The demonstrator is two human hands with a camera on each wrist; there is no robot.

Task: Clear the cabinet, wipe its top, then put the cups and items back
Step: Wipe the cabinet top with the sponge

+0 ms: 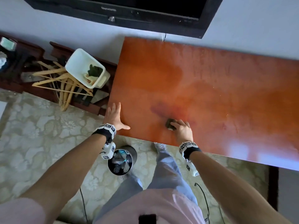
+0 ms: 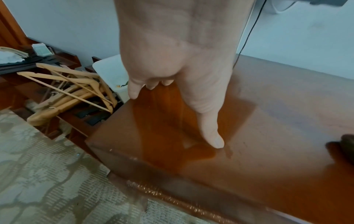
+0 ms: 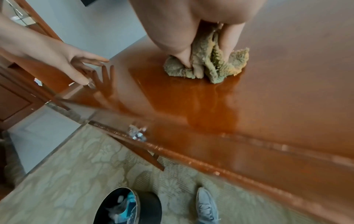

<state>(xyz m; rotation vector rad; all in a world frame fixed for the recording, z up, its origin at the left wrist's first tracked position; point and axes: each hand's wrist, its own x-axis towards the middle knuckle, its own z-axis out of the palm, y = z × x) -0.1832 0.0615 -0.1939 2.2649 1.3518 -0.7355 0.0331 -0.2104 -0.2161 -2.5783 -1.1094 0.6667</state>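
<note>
Two hands | right hand (image 1: 182, 130) grip clamps cloth (image 3: 206, 63) onto cabinet top (image 1: 210, 81) | left hand (image 1: 115, 118) spread flat at corner

Pale blue-grey wall (image 1: 48, 29), black flat TV (image 1: 129, 7) mounted on it. Beige floral-patterned carpet (image 1: 40, 135). Dark wooden low rack (image 1: 24, 65) at left, holding tan wooden hangers (image 1: 61, 78) and white plastic bin (image 1: 80, 62).
</note>
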